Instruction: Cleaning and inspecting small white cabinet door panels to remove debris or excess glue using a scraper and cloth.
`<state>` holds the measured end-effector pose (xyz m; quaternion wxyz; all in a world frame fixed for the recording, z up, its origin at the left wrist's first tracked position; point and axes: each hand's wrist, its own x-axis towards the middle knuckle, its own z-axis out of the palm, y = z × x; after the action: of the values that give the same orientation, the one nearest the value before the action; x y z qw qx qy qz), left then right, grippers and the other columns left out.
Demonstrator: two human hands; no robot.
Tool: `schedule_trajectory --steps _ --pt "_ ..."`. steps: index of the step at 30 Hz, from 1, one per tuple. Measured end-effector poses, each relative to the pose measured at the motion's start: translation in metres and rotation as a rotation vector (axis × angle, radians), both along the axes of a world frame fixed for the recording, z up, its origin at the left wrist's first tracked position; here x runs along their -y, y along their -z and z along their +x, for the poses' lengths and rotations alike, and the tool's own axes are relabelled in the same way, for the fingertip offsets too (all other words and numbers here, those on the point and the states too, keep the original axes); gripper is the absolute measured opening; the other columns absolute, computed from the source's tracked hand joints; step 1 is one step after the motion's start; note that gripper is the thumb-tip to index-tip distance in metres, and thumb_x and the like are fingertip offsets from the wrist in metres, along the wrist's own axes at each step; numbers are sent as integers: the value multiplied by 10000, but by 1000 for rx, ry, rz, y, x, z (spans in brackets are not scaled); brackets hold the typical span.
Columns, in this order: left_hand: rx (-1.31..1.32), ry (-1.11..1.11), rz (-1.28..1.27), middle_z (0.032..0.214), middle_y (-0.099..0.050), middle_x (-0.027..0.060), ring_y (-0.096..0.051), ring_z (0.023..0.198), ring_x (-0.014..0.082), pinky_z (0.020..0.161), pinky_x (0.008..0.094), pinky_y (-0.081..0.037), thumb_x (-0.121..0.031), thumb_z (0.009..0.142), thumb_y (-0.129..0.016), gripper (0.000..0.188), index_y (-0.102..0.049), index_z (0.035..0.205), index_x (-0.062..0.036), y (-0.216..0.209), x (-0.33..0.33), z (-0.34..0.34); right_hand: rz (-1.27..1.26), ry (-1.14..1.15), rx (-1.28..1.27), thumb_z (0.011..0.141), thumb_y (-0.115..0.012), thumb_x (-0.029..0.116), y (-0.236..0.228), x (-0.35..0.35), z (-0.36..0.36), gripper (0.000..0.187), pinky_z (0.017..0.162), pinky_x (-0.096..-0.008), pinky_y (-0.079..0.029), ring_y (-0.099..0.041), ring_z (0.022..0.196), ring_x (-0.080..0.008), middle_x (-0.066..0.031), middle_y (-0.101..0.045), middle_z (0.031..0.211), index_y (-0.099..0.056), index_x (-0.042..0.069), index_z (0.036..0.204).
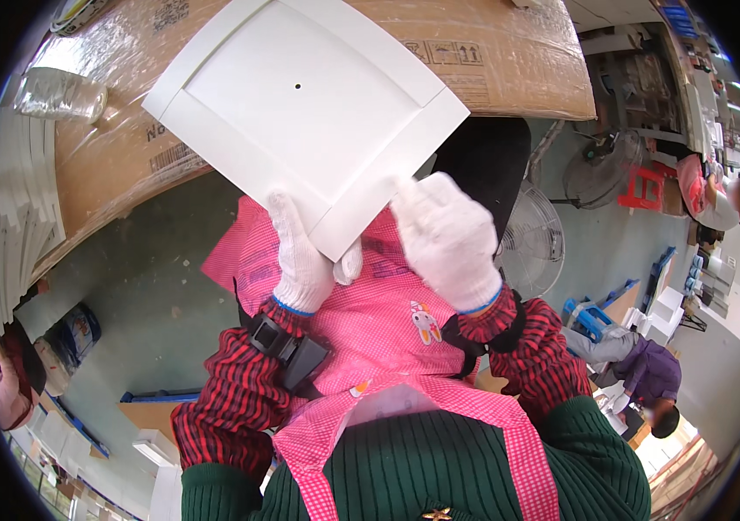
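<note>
A white framed panel [300,113], with a recessed middle and one small dark hole, lies tilted over the cardboard-covered table and juts out over my lap. My left hand [302,260], in a white knitted glove, grips its near corner, thumb on top and fingers curled underneath. My right hand [448,239], gloved the same way, is closed at the panel's near right edge. Its fingers are bunched together, and whatever they may hold is hidden.
Brown cardboard [518,65] under clear film covers the table. A clear plastic container [62,94] stands at the left, above stacked white panels [18,191]. Floor fans [533,239] stand at the right. Other people [648,369] work farther off, near red and blue stools.
</note>
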<state>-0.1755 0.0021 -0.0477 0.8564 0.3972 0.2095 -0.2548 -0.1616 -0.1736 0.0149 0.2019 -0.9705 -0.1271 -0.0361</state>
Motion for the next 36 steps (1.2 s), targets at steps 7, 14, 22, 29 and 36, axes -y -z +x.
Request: schedule_trajectory --steps 7,14,22,29,36 --pt "-27 2 51 535 -532 86 -408 343 183 329 301 -305 -900 910 -142 1065 -638 1083 27 -4 2 0 15 -91 22 851 -734 99 -1 -11 -2 310 578 -341 -531 -653 687 -233 -49 -601 818 -713 76 1159" --pt "-71 -14 17 532 -530 89 -422 344 189 324 308 -301 -908 902 -150 1066 -626 1115 22 -2 3 1 84 -112 100 852 -736 86 6 -9 -8 331 574 -344 -528 -638 662 -236 -48 -603 821 -711 71 1182" --pt "-28 -2 43 534 -532 92 -418 338 187 311 308 -297 -900 910 -163 1052 -607 1146 23 -3 2 1 2 -104 -27 826 -658 116 0 -12 -12 361 571 -337 -516 -655 737 -215 -48 -575 860 -661 78 1185" --pt "-30 -23 38 555 -541 92 -414 335 180 308 297 -296 -894 916 -168 1042 -594 1176 21 -4 3 0 73 -108 7 831 -647 120 4 -12 -12 312 550 -339 -507 -640 698 -222 -49 -543 819 -651 82 1141" --pt "-27 -19 20 561 -542 88 -421 347 174 313 299 -294 -898 913 -168 1056 -601 1194 24 -3 1 1 31 -93 3 857 -730 75 -1 -11 -15 301 531 -339 -497 -610 613 -222 -37 -570 778 -721 99 1157"
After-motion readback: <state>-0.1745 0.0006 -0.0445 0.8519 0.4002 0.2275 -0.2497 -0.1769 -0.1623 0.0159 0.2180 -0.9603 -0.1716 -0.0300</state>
